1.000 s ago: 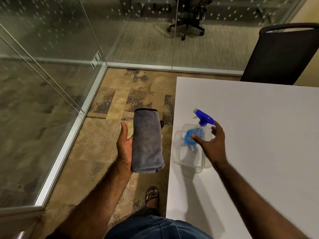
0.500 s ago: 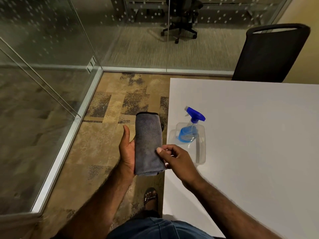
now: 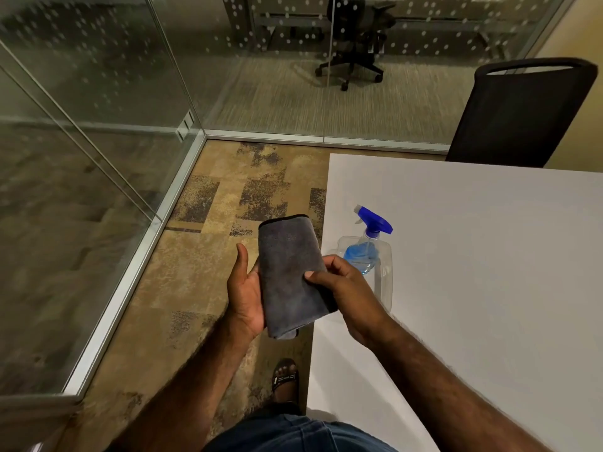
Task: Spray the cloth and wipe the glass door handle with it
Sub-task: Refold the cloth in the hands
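Note:
A folded grey cloth lies across the palm of my left hand, whose thumb stands up beside it. My right hand pinches the cloth's right edge between thumb and curled fingers. The spray bottle, clear with blue liquid and a blue trigger head, stands upright in a clear plastic tray at the left edge of the white table. No door handle shows in the head view.
Glass walls with dotted film and metal floor rails enclose the corner to the left and ahead. A black chair stands behind the table. My sandalled foot is on the patterned carpet by the table's edge.
My right hand left the spray bottle in the tray and came across to the cloth, where it now pinches the right edge. The left hand kept holding the cloth.

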`<move>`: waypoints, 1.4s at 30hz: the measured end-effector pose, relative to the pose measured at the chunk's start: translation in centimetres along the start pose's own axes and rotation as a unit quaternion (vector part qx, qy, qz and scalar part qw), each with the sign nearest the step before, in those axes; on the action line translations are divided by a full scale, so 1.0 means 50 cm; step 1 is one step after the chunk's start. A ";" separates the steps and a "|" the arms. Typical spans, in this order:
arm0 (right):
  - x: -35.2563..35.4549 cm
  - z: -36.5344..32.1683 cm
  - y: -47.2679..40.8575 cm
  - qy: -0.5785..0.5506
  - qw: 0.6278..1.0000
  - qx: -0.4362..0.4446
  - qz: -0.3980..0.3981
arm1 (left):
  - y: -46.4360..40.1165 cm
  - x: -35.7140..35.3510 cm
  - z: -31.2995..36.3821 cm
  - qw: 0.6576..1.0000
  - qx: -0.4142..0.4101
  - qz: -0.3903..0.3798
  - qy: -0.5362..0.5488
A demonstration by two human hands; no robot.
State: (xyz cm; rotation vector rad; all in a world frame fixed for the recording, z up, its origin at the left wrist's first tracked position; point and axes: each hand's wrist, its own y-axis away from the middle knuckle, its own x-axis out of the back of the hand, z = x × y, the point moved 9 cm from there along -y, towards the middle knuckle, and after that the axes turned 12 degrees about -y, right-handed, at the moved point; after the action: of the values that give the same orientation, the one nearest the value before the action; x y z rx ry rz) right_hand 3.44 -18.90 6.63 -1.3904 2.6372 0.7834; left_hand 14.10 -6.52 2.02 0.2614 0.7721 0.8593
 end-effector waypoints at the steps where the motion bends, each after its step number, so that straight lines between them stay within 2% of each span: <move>1: -0.001 -0.019 -0.001 0.019 1.000 0.017 -0.006 | -0.003 0.007 0.001 1.000 -0.006 0.005 -0.012; 6: -0.027 -0.117 0.007 0.176 0.975 0.099 -0.095 | 0.001 0.015 0.048 0.993 -0.056 0.005 -0.106; 8: -0.040 -0.142 0.009 0.266 0.947 0.120 -0.136 | 0.007 0.021 0.080 0.973 -0.095 0.027 -0.207; 9: -0.046 -0.152 0.009 0.303 0.932 0.127 -0.153 | 0.013 0.017 0.099 0.954 -0.116 0.029 -0.277; 10: -0.050 -0.160 0.008 0.331 0.919 0.132 -0.170 | 0.025 0.004 0.121 0.921 -0.143 0.021 -0.361; 12: -0.059 -0.172 0.008 0.369 0.897 0.134 -0.203 | 0.046 -0.034 0.160 0.813 -0.225 -0.009 -0.537; 14: -0.065 -0.181 0.008 0.397 0.878 0.138 -0.231 | 0.065 -0.079 0.179 0.699 -0.292 -0.062 -0.650; 15: -0.068 -0.185 0.008 0.406 0.870 0.141 -0.242 | 0.073 -0.103 0.179 0.662 -0.298 -0.092 -0.682; 17: -0.071 -0.194 0.005 0.416 0.861 0.149 -0.253 | 0.084 -0.141 0.169 0.611 -0.270 -0.138 -0.732; 19: -0.067 -0.202 0.000 0.415 0.861 0.148 -0.254 | 0.089 -0.163 0.166 0.571 -0.256 -0.131 -0.769; 22: -0.052 -0.212 -0.002 0.372 0.879 0.149 -0.258 | 0.105 -0.185 0.184 0.549 -0.270 -0.097 -0.785; 24: -0.035 -0.215 0.001 0.311 0.902 0.146 -0.260 | 0.113 -0.190 0.201 0.551 -0.277 -0.081 -0.783; 26: -0.019 -0.207 0.008 0.251 0.922 0.130 -0.264 | 0.120 -0.187 0.217 0.571 -0.276 -0.071 -0.770; 29: -0.001 -0.186 0.015 0.200 0.936 0.126 -0.260 | 0.134 -0.181 0.238 0.619 -0.301 -0.063 -0.723; 31: 0.014 -0.169 0.016 0.169 0.948 0.105 -0.248 | 0.143 -0.166 0.256 0.664 -0.312 -0.044 -0.678; 37: 0.039 -0.148 0.010 0.208 0.947 0.132 -0.207 | 0.154 -0.089 0.287 0.799 -0.306 -0.026 -0.518; 42: 0.005 -0.180 0.026 0.258 0.925 0.166 -0.225 | 0.136 -0.022 0.257 0.873 -0.220 -0.062 -0.432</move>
State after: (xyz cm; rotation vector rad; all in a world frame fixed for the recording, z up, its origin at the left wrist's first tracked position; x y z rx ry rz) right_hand 3.89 -22.65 14.92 -2.1918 2.4164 -0.0988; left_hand 18.74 -1.84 15.01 0.1583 -0.2493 0.6715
